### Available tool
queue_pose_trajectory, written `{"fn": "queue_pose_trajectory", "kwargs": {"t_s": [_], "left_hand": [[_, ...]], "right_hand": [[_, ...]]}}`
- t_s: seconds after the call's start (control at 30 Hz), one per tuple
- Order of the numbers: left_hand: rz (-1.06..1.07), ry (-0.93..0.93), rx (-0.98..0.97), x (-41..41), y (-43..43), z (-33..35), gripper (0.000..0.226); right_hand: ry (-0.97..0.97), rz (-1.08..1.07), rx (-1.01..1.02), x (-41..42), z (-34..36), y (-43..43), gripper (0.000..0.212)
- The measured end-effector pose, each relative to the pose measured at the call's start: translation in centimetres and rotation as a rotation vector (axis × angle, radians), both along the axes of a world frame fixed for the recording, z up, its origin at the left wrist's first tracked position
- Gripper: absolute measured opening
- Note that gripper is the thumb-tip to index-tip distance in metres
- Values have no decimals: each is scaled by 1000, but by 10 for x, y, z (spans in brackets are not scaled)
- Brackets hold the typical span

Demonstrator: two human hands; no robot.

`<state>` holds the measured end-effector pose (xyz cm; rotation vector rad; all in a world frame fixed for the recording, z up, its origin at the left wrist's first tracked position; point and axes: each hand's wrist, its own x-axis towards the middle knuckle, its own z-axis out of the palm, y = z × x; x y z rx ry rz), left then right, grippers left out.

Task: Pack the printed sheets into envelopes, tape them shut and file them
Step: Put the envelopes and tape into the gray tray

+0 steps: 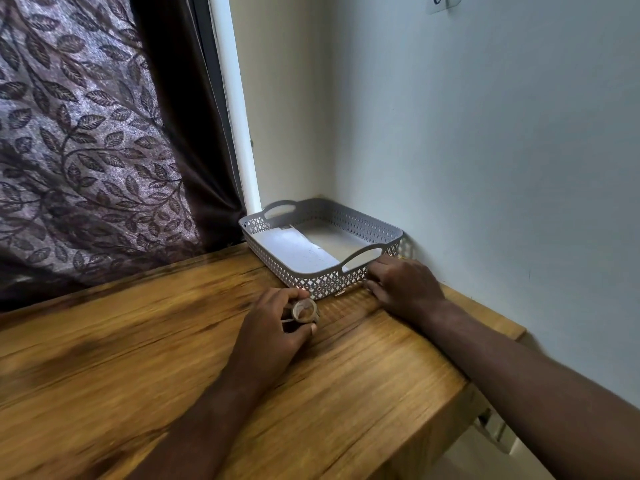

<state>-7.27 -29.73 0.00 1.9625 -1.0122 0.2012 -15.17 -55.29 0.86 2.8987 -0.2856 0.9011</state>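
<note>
**Desk:** Wooden tabletop (138, 358), two bare arms. What is each hand doing?

**Photographer:** A person's left hand (273, 323) pinches a tape roll (304, 310) between thumb and curled fingers, just above the wood. The right hand (403, 285) rests against the near right corner of a grey lattice basket (329, 282). Its fingers are bent against the wall there, but I cannot tell whether that grip clasps the basket or only presses it.

**Desk:** And the task's own thing?

**Photographer:** A white envelope (294, 251), as far as I can judge, lies flat inside the basket, along the side farther from the right grip. Whether it is taped I cannot see.

**Desk:** How does it lie from the tape?

**Photographer:** Just beyond the left grip and slightly to its right, with the basket's near wall between them. The roll sits close to that wall and does not touch it. The basket's long axis runs away from both hands into the corner, where the pale wall (485, 168) meets the leaf-patterned curtain (86, 150).

**Desk:** Which hand is nearer?

**Photographer:** The right hand, which touches the basket. My reading is that filing is largely done. Any reach for the envelope would go over the near rim, and the right hand has the shorter path.
</note>
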Motion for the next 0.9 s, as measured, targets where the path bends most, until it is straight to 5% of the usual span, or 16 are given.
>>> {"fn": "queue_pose_trajectory", "kwargs": {"t_s": [0.1,0.3,0.7,0.9], "left_hand": [[-4,-9,-16,-3,0,1,48],[-75,-43,-40,-12,0,5,50],[-119,137,-109,-24,4,11,69],[-149,251,-91,-17,-2,5,69]], "right_hand": [[-9,57,208,-8,-3,11,16],[111,539,628,-29,2,70,43],[78,555,879,-31,-1,68,50],[-71,394,977,-21,-4,57,35]]}}
